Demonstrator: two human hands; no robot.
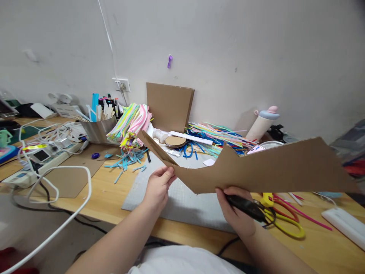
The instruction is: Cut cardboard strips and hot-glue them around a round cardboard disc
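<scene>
Cardboard piece (256, 167): held up in the air above the surface (114, 198), between both hands, not resting on anything. Long axis runs roughly L–R across the view, rising slightly toward the R end; L end tapers to a narrow strip pointing up-left toward the straw pile.

L hand (156, 188): fingers clamped on the narrow L part of the cardboard, thumb on top, pinching at the lower edge. Cardboard extends from these fingers mostly to the R.

R hand (235, 213): fingers closed around a black-handled tool (246, 207), appears to be a cutter or glue-gun type, can't tell which; fingertips also touch the cardboard's lower edge from beneath. R hand sits near the mid-length of the piece, so the long R portion overhangs unsupported.

Appearance of piece: plain brown corrugated board, flat, irregular outline, one pointed peak on the top edge near centre, wide angular R end, edges cut clean.

Nearby: grey cutting mat (182, 201) directly below the hands; yellow-handled scissors (285, 220) just R of the R hand on the surface; coloured straws (131, 125) behind the L end; upright cardboard sheet (169, 106) against the wall.
</scene>
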